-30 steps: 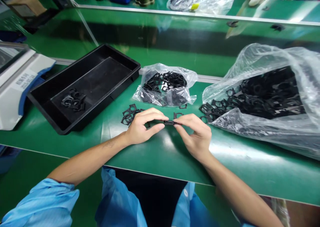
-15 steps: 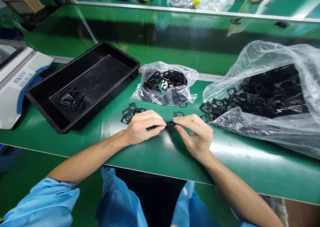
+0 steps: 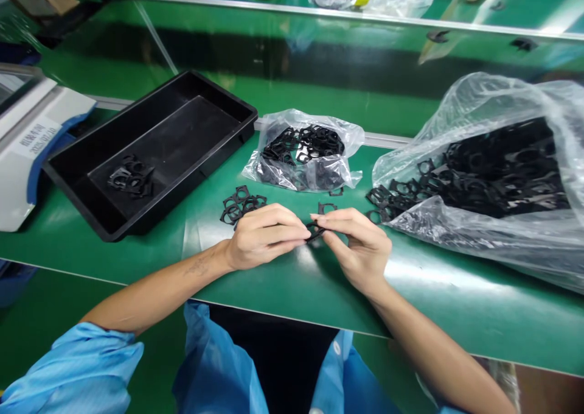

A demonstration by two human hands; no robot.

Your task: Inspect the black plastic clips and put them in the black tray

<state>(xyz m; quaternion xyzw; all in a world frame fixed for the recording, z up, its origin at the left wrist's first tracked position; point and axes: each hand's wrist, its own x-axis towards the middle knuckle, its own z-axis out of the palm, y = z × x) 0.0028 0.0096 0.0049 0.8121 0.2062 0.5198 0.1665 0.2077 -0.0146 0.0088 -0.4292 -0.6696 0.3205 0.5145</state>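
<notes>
Between my hands is a small black ring-shaped part [image 3: 314, 232], held just above the green table. My left hand [image 3: 267, 237] pinches its left side, fingertips pressed together. My right hand [image 3: 358, 243] grips the other side between thumb and fingers. The fingertips hide much of the part, so I cannot tell whether it is one piece or two. A small pile of similar black ring parts [image 3: 241, 203] lies just beyond my left hand. One loose black frame part [image 3: 327, 208] rests behind my right fingertips.
A black tray [image 3: 219, 152] holding several black parts stands at the left, beside a white and blue machine [image 3: 36, 137]. A small clear bag [image 3: 310, 176] of black parts lies at the back middle. A large clear bag [image 3: 479, 231], spilling black parts, occupies the right.
The black part in my hands has tilted, and its round opening now shows more. My left fingers have shifted slightly right along it. The camera view has moved slightly.
</notes>
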